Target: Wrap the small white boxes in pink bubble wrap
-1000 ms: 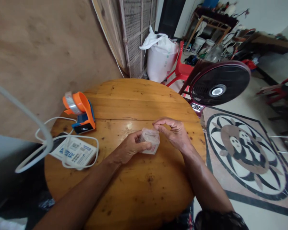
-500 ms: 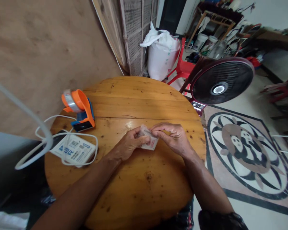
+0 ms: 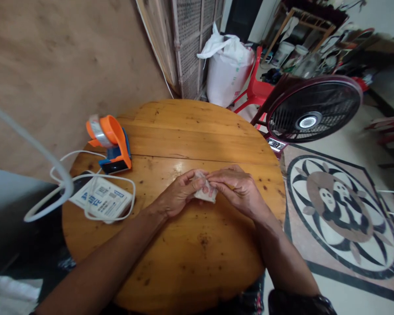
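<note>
A small clear plastic packet (image 3: pixel 207 192) with reddish print hangs between my two hands, above the middle of the round wooden table (image 3: pixel 184 258). My left hand (image 3: pixel 181 192) grips its left side, thumb on top and fingers behind. At the packet's upper right edge, my right hand (image 3: pixel 238 188) pinches with thumb and forefinger. The fingertips of both hands are close together. What lies inside the packet is too small to tell.
On the table's left stand an orange and blue tape dispenser (image 3: pixel 113 142) and a white box (image 3: pixel 103 199) with a white cable looped over it. A fan (image 3: pixel 307 120) stands beyond the right edge; a white sack (image 3: pixel 228 74) and red chair (image 3: pixel 259 89) lie behind.
The view has shifted slightly. My left thumb has moved up toward the packet's top edge, and the packet looks more crumpled. My right fingers still pinch it.
</note>
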### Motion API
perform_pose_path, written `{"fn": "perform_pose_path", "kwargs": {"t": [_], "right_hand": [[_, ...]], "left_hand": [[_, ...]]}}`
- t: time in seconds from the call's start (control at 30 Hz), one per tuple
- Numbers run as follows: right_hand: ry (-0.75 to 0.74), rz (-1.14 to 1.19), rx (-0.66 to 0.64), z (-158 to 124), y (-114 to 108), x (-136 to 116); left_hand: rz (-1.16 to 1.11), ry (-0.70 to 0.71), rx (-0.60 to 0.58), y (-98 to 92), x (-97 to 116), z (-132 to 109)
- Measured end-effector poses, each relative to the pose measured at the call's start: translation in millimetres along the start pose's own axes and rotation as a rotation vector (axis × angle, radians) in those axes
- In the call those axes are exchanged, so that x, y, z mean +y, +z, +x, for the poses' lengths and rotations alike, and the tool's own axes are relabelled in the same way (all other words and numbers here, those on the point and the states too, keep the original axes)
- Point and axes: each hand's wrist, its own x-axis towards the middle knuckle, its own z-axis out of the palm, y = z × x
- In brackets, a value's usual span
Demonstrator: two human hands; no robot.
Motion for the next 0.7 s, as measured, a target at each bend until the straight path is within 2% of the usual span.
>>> {"fn": "perform_pose_path", "kwargs": {"t": [0.23, 0.43, 0.57, 0.7], "right_hand": [[-0.147, -0.240, 0.023, -1.8, 3.7, 2.7], [-0.219, -0.437, 0.004, -0.6, 9.0, -9.4], [-0.252, -0.328, 0.127, -4.6, 2.0, -19.9], [-0.111, -0.110, 0.320, -7.7, -7.1, -17.5]], "left_hand": [[-0.030, 0.017, 0.008, -0.7, -0.5, 1.1], [-0.078, 0.059, 0.016, -2.6, 0.9, 1.5], [-0.118, 0.070, 0.033, -2.2, 6.2, -0.5], [-0.114, 0.086, 0.050, -1.2, 10.6, -3.6]]}}
